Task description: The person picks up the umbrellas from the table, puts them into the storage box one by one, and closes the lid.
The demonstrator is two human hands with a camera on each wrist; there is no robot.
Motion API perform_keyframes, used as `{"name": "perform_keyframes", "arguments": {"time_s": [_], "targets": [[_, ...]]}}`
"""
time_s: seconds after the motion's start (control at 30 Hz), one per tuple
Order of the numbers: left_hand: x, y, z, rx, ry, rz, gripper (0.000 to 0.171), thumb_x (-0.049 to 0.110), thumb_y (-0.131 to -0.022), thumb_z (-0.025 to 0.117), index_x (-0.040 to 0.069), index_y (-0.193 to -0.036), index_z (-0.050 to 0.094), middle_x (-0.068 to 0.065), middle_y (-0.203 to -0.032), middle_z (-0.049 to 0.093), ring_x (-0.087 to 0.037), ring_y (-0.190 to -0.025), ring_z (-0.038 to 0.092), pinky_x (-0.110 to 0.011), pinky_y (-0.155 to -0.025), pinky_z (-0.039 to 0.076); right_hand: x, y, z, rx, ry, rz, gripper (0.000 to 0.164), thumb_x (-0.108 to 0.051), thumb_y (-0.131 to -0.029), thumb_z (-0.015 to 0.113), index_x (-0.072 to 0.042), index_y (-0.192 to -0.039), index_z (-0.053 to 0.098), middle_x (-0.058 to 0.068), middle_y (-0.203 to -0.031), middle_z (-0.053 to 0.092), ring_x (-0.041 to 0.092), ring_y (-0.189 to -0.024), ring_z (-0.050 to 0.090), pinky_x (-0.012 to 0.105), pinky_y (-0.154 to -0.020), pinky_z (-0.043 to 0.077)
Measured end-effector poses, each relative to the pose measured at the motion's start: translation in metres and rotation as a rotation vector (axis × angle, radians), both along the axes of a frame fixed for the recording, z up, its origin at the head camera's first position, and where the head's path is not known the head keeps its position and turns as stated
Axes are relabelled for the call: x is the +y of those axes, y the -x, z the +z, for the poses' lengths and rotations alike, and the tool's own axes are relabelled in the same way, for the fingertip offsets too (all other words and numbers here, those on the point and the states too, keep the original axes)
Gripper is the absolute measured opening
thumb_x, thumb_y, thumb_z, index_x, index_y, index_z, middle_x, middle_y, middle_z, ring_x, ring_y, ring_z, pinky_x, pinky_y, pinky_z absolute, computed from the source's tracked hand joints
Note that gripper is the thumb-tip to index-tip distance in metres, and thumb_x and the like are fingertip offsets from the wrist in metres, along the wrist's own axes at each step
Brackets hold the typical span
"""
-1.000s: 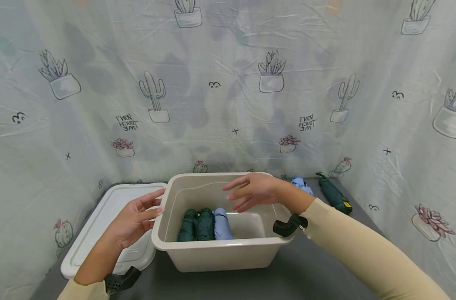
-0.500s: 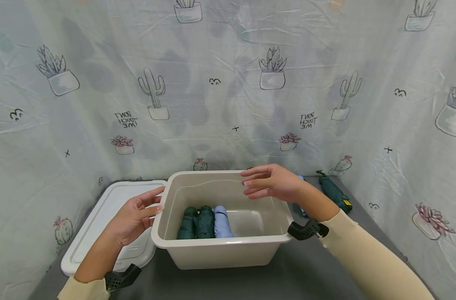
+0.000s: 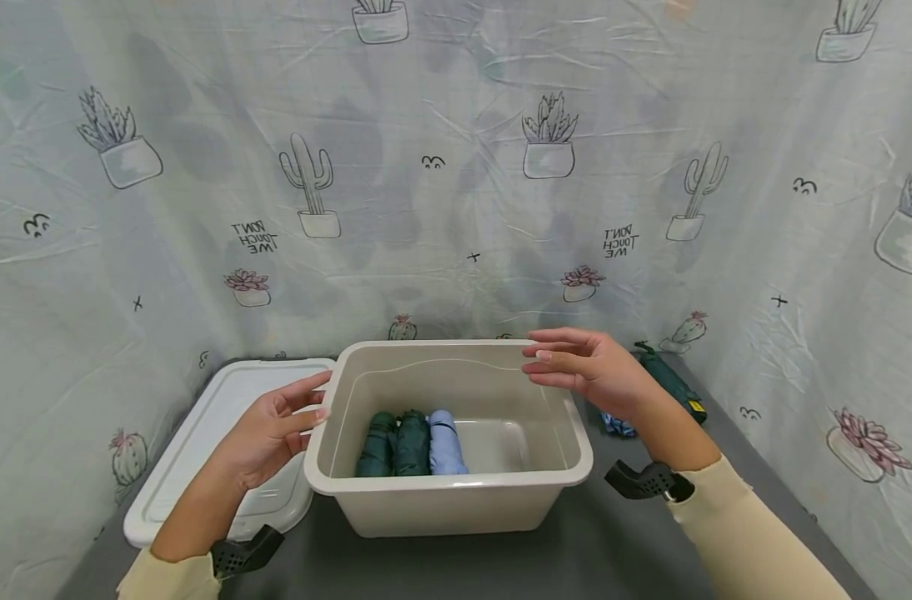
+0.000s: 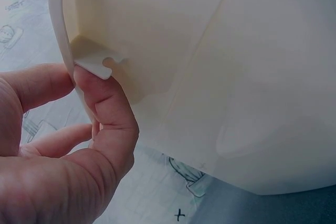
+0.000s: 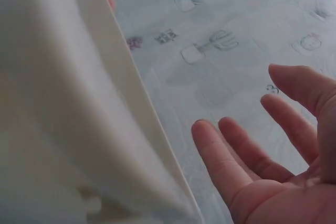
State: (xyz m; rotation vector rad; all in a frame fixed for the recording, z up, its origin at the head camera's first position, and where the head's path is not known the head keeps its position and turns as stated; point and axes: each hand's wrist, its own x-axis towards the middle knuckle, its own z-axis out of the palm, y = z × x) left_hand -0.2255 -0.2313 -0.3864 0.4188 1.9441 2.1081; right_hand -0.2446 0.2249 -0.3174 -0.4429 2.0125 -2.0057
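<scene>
My left hand (image 3: 264, 437) pinches the left rim of a beige plastic storage bin (image 3: 444, 508); in the left wrist view the thumb and a bent finger (image 4: 113, 108) meet at its edge. Inside the bin, toward the left, two dark green rolled bundles (image 3: 412, 444) and one light blue roll (image 3: 446, 443) lie side by side; they look like folded umbrellas. My right hand (image 3: 594, 367) hovers over the bin's right back corner, fingers loosely extended, holding nothing. The right wrist view shows these fingers (image 5: 218, 161) apart from the bin wall.
A white lid (image 3: 268, 512) lies left of the bin on the dark grey table (image 3: 576, 567). Right of the bin are another dark green roll (image 3: 673, 383) with a yellow tag and a blue item (image 3: 618, 425), mostly hidden by my right arm. A patterned curtain (image 3: 456, 167) surrounds the table.
My right hand has moved right, from above the bin's middle to its right back corner. My left hand stays at the left rim, and the rolls in the bin have not moved.
</scene>
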Motion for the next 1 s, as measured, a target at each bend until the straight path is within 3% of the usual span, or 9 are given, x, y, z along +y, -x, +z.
{"name": "perform_keyframes", "arguments": {"time_s": [0.2, 0.57, 0.83, 1.0], "targets": [[0.001, -0.001, 0.001, -0.002, 0.010, 0.010, 0.068, 0.006, -0.102, 0.061, 0.000, -0.161, 0.026, -0.003, -0.122, 0.063, -0.015, -0.104, 0.072, -0.034, -0.087, 0.063, 0.013, -0.004, -0.009, 0.023, 0.089, -0.044, 0.030, -0.012, -0.101, 0.064, -0.012, -0.131, 0.067, 0.002, -0.125, 0.071, 0.020, -0.113, 0.073, 0.038, -0.096, 0.058], [0.000, -0.001, 0.001, 0.000, -0.005, 0.002, 0.067, 0.005, -0.102, 0.060, 0.001, -0.161, 0.027, -0.004, -0.122, 0.062, -0.016, -0.104, 0.072, -0.035, -0.087, 0.063, 0.037, -0.007, -0.032, 0.120, 0.184, -0.140, 0.026, -0.009, -0.103, 0.060, -0.011, -0.126, 0.071, 0.005, -0.121, 0.074, 0.020, -0.109, 0.075, 0.036, -0.095, 0.059], [-0.002, -0.002, 0.001, 0.003, -0.007, 0.002, 0.066, 0.005, -0.103, 0.060, 0.002, -0.161, 0.028, -0.003, -0.121, 0.063, -0.016, -0.104, 0.071, -0.035, -0.087, 0.063, 0.058, -0.007, -0.054, 0.232, 0.070, -0.266, 0.033, -0.011, -0.101, 0.063, -0.004, -0.134, 0.065, 0.001, -0.120, 0.074, 0.019, -0.108, 0.075, 0.034, -0.094, 0.059], [-0.001, -0.002, 0.001, 0.002, 0.002, 0.009, 0.066, 0.007, -0.103, 0.060, 0.002, -0.161, 0.028, -0.002, -0.122, 0.063, -0.016, -0.104, 0.072, -0.035, -0.088, 0.062, 0.071, -0.007, -0.070, 0.313, -0.178, -0.423, 0.041, -0.023, -0.100, 0.068, -0.002, -0.135, 0.064, -0.010, -0.117, 0.075, 0.006, -0.104, 0.074, 0.023, -0.087, 0.060]]}}
